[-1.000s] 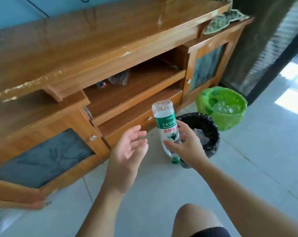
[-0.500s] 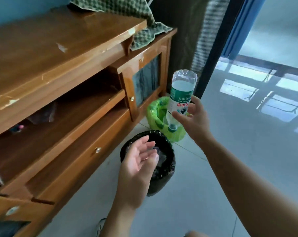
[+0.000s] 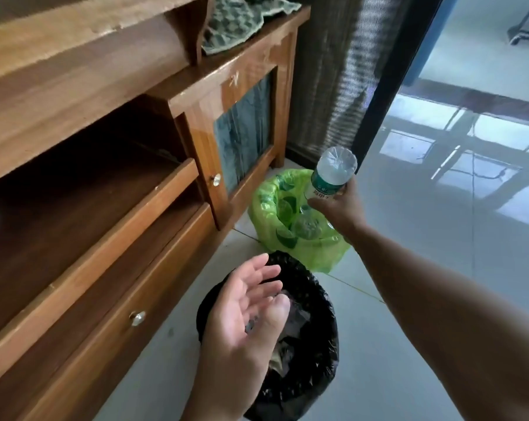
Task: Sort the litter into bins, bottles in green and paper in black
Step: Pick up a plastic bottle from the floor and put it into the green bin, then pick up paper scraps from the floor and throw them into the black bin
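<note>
My right hand (image 3: 337, 208) grips a clear plastic bottle (image 3: 333, 171) with a green and white label, held upside down, its neck pointing into the green bin (image 3: 267, 214). The green-lined bin stands on the floor by the cabinet's right end and holds other clear bottles (image 3: 305, 226). Nearer to me is the black bin (image 3: 318, 305), lined with a black bag, with crumpled paper (image 3: 293, 323) inside. My left hand (image 3: 248, 314) hovers over the black bin's near rim, palm up, fingers apart, holding nothing.
A wooden cabinet (image 3: 105, 147) with open shelves, a drawer and a glass door fills the left side. A green patterned cloth (image 3: 236, 22) lies on its top. A curtain and a dark door frame (image 3: 391, 86) stand behind the bins; glossy tiled floor spreads right.
My right hand has carried the upturned bottle from beside the black bin to over the green bin and lowered it. My view has swung right and closer to the bins.
</note>
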